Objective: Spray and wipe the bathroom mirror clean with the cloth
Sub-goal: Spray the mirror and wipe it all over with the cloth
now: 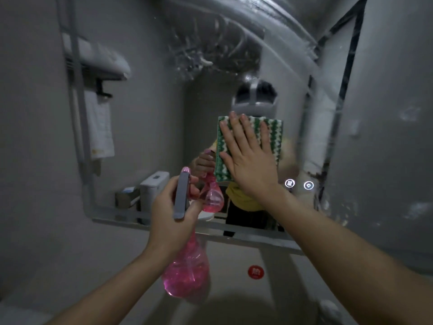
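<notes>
Glossy mirror [164,137], woven cloth [273,137], translucent plastic bottle [187,275]

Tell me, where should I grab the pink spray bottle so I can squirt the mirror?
Probably by the narrow neck just under the grey spray head, coming from the side away from the glass. The pink spray bottle bulges wide below, too fat to wrap, while the neck fits curled fingers. The left hand grips it there now, nozzle towards the mirror, with fingers near the trigger.

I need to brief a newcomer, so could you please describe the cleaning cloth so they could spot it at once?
Find the wall mirror over the basin. Near its middle, the right hand presses a cloth flat against the glass. Its green and white zigzag stripes set it apart from the pink spray bottle gripped by the left hand.
</notes>
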The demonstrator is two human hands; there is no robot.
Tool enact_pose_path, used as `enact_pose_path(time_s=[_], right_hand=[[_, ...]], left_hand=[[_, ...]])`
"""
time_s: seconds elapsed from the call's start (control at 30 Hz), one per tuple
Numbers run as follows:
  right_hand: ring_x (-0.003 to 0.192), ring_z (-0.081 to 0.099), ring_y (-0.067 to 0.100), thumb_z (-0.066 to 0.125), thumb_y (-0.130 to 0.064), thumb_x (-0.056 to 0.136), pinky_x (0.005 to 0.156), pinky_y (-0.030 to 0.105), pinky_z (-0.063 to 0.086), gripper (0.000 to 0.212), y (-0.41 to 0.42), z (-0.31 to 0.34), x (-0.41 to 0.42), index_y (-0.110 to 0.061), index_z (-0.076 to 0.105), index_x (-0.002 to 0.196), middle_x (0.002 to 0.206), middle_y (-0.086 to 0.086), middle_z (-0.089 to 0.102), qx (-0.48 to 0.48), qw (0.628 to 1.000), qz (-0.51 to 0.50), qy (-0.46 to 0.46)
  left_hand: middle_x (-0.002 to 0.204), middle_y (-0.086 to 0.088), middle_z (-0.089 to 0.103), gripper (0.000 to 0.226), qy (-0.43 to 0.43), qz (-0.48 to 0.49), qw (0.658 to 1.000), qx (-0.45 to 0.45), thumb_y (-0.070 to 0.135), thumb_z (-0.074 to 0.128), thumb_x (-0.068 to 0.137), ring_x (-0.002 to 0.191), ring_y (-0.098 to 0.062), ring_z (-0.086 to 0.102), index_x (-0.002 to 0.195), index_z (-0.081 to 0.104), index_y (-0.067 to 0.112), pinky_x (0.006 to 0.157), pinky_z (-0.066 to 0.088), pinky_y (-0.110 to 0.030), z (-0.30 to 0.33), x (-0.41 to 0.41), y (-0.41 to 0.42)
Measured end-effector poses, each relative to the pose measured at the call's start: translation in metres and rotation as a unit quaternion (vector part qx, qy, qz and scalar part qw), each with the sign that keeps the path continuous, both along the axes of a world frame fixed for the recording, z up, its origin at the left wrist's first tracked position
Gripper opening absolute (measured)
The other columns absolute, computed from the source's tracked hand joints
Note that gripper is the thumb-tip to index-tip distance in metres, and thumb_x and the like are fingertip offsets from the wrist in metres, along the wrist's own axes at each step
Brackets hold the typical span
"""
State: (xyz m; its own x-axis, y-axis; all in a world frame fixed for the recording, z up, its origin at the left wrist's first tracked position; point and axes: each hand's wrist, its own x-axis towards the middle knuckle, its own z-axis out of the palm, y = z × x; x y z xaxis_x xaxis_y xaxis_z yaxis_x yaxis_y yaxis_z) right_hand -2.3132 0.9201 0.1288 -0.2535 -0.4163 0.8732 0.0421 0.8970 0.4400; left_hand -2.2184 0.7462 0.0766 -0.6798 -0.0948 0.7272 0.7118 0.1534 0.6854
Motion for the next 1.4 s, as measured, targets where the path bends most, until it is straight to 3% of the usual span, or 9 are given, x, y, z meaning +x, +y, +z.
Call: enact_pose_path(time_s=[0.2,0.37,0.57,0.77,0.87,0.97,1.1,1.27,1.4], right_hand=[[0.145,0.013,0.022,0.023,-0.042,0.102,0.116,0.048,0.009,0.056,0.006,0.002,0.001,-0.014,0.020,0.151,0.157,0.008,0.019,0.032,0.999,-0.006,0.002],[0.144,0.019,0.021,0.027,-0.042,0.102,0.117,0.045,0.010,0.055,0.038,0.020,0.011,-0.017,0.024,0.150,0.156,0.006,0.023,0.106,0.994,-0.001,-0.004],[0.145,0.015,0.019,0.028,-0.044,0.102,0.117,0.045,0.012,0.054,0.113,0.027,0.034,-0.020,0.023,0.151,0.157,0.005,0.021,0.052,0.998,-0.025,0.015],[0.144,0.012,0.015,0.027,-0.044,0.103,0.116,0.046,0.013,0.054,0.198,0.019,0.063,-0.019,0.023,0.150,0.156,0.006,0.024,0.004,0.998,-0.059,0.033],[0.144,0.009,0.016,0.023,-0.044,0.103,0.116,0.047,0.013,0.054,0.242,0.008,0.079,-0.018,0.019,0.151,0.156,0.007,0.023,-0.024,0.996,-0.075,0.029],[0.144,0.010,0.017,0.022,-0.044,0.103,0.116,0.048,0.013,0.055,0.273,-0.005,0.092,-0.018,0.014,0.151,0.156,0.008,0.022,-0.045,0.994,-0.096,0.036],[0.144,0.007,0.017,0.021,-0.044,0.103,0.117,0.048,0.011,0.055,0.281,-0.011,0.095,-0.017,0.012,0.150,0.156,0.009,0.021,-0.055,0.993,-0.101,0.036],[0.144,-0.012,0.013,0.019,-0.043,0.102,0.116,0.045,-0.002,0.057,0.271,-0.013,0.088,-0.014,0.014,0.150,0.156,0.012,0.020,-0.088,0.991,-0.094,0.032],[0.144,-0.013,0.015,0.018,-0.043,0.102,0.116,0.048,0.000,0.057,0.253,-0.020,0.083,-0.015,0.011,0.151,0.156,0.012,0.019,-0.085,0.992,-0.086,0.023]], left_hand=[[0.075,0.005,0.059,0.020,-0.020,0.000,1.000,-0.011,0.015,0.057,0.068,0.070,-0.001,0.056,0.085,0.059,0.023,0.065,0.045,-0.012,-0.003,-0.002,-0.010],[0.080,-0.003,0.062,0.021,-0.017,-0.016,1.000,-0.012,0.017,0.058,0.066,0.077,-0.015,0.060,0.086,0.059,0.026,0.071,0.049,-0.021,0.002,0.001,0.020],[0.073,-0.003,0.060,0.015,0.004,-0.060,0.998,-0.031,0.010,0.061,0.071,0.067,-0.007,0.055,0.083,0.059,0.018,0.058,0.044,-0.010,0.012,0.008,0.084],[0.078,-0.001,0.063,0.024,0.020,-0.106,0.994,-0.031,0.015,0.059,0.066,0.072,-0.005,0.058,0.085,0.058,0.028,0.062,0.046,-0.010,0.018,0.017,0.147],[0.074,-0.004,0.061,0.018,0.025,-0.121,0.991,-0.046,0.019,0.061,0.067,0.068,-0.014,0.057,0.085,0.059,0.024,0.058,0.045,-0.015,0.014,0.020,0.171],[0.072,-0.005,0.060,0.019,0.020,-0.133,0.989,-0.057,0.017,0.060,0.069,0.064,-0.012,0.055,0.087,0.059,0.016,0.057,0.044,-0.015,0.007,0.021,0.190],[0.071,-0.009,0.057,0.018,0.009,-0.148,0.987,-0.058,0.014,0.059,0.068,0.061,-0.011,0.052,0.086,0.058,0.013,0.052,0.043,-0.016,-0.002,0.023,0.203],[0.066,0.001,0.056,0.016,-0.009,-0.147,0.988,-0.049,0.016,0.061,0.068,0.058,-0.006,0.052,0.084,0.058,0.014,0.052,0.043,-0.013,-0.011,0.017,0.203],[0.069,0.002,0.059,0.017,-0.008,-0.142,0.989,-0.036,0.016,0.062,0.069,0.061,-0.006,0.054,0.086,0.059,0.015,0.054,0.043,-0.013,-0.015,0.012,0.190]])
